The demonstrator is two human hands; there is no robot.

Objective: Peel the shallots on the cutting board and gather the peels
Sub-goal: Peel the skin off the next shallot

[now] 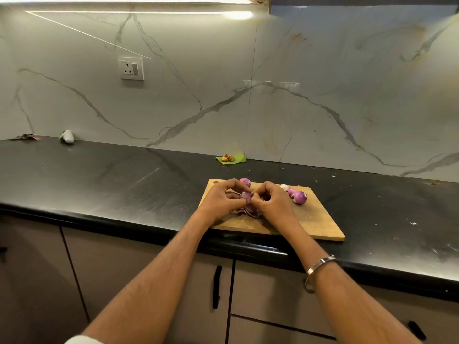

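Observation:
A wooden cutting board (315, 219) lies on the black counter. Both hands meet over its left part around one purple shallot (246, 195). My left hand (221, 201) grips the shallot with curled fingers, and my right hand (270, 202) pinches at its skin from the other side. Under the hands lies a small heap of purple peels (250, 211). One shallot (245, 182) sits at the board's far edge. Two more shallots (299, 197) and a small white piece (284, 187) lie to the right of my right hand.
The black counter (111, 180) runs left and right, with a marble backsplash behind. A green leaf with brown bits (231, 158) lies at the wall behind the board. A small grey-white object (67, 137) and dark scraps (24, 137) sit far left. Cabinet doors with black handles (216, 286) are below.

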